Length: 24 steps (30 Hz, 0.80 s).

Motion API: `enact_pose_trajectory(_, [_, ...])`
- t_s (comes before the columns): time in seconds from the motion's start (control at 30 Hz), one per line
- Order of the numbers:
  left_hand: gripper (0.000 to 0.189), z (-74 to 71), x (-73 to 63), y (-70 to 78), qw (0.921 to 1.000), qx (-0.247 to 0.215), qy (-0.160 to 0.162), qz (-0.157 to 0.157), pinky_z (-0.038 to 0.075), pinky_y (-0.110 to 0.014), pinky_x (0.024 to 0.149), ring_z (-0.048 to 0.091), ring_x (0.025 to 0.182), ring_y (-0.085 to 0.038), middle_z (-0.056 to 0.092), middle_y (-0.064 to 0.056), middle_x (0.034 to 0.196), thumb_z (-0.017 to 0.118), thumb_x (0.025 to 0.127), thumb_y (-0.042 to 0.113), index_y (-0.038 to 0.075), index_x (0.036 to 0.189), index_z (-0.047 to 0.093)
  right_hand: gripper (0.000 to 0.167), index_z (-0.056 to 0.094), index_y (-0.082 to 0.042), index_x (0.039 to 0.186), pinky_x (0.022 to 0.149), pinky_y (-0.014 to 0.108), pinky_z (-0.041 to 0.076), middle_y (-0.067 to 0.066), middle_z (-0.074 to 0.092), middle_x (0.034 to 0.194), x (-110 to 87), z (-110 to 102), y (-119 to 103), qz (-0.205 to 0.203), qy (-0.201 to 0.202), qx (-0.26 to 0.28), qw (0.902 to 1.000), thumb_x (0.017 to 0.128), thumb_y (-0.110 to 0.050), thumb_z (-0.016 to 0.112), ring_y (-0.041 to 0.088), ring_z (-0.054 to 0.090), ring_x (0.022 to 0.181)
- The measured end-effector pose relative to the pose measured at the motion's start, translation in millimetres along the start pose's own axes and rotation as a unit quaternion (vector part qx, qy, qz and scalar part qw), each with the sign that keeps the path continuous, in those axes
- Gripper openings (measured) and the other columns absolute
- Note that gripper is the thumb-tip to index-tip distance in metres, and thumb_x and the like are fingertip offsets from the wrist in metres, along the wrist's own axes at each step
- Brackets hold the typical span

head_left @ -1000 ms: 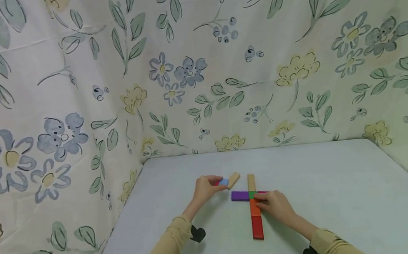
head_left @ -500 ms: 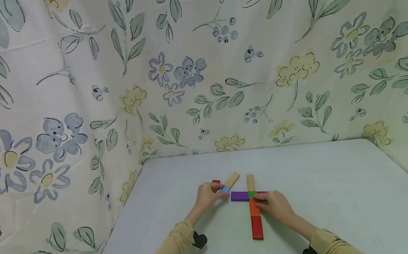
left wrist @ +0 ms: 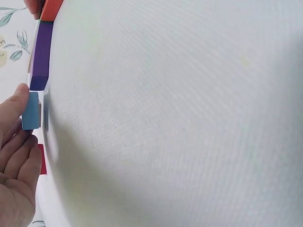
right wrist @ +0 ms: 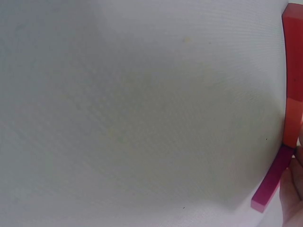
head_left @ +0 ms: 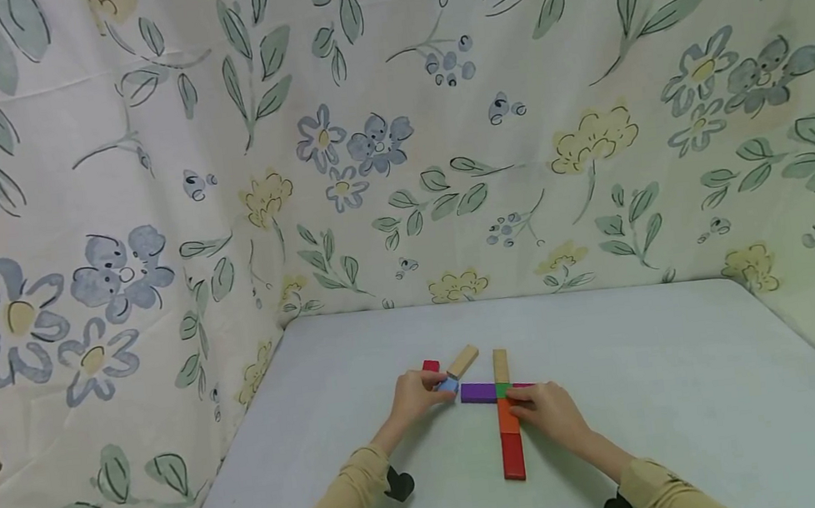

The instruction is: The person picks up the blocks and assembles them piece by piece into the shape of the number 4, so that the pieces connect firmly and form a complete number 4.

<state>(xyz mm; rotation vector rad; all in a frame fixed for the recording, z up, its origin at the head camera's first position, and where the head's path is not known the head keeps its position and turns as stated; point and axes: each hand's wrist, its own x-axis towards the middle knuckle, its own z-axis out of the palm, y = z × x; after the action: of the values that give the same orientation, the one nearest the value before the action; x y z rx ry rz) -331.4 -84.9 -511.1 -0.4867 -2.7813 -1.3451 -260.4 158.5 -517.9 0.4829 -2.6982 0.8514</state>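
In the head view, my left hand (head_left: pixel 412 398) pinches a small light blue block (head_left: pixel 448 385) between thumb and fingers, just left of a purple block (head_left: pixel 479 392). The left wrist view shows that blue block (left wrist: pixel 31 111) a little apart from the purple block's end. My right hand (head_left: pixel 556 413) rests its fingertips at the cross's centre, by a green block (head_left: pixel 503 390) and an orange block (head_left: pixel 507 416). A magenta block (right wrist: pixel 272 182) lies under and beside those fingers. A red block (head_left: pixel 513 456) extends the cross toward me; a wooden block (head_left: pixel 501 365) forms its far arm.
A loose wooden block (head_left: pixel 463 361) lies slanted behind the blue one. Another red block (head_left: pixel 431 365) lies behind my left hand, partly hidden by it. The white table (head_left: pixel 654 360) ends at a floral cloth (head_left: pixel 479 221) hanging behind and at the left.
My left hand has moved slightly toward me with the blue block, uncovering the red block behind it and turning the blue one beside the purple block. My right hand stays in place.
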Motion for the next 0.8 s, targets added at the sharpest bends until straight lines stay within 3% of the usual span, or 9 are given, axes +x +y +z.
enact_pose_trajectory(0.8, [0.034,7.1,1.2,-3.8,0.9998,0.013,0.010,0.011,0.049,-0.022,0.068,0.061,0.081,-0.013,0.074,-0.011,0.097,0.083,0.072,0.018,0.002,0.100,0.074,0.026,0.074,-0.003,0.101,0.070,0.029,0.055,0.012,0.074,0.096,-1.6,0.0,-0.7,0.003,0.006,-0.001,1.0000,0.077,-0.011,0.077,0.019,0.070,0.084])
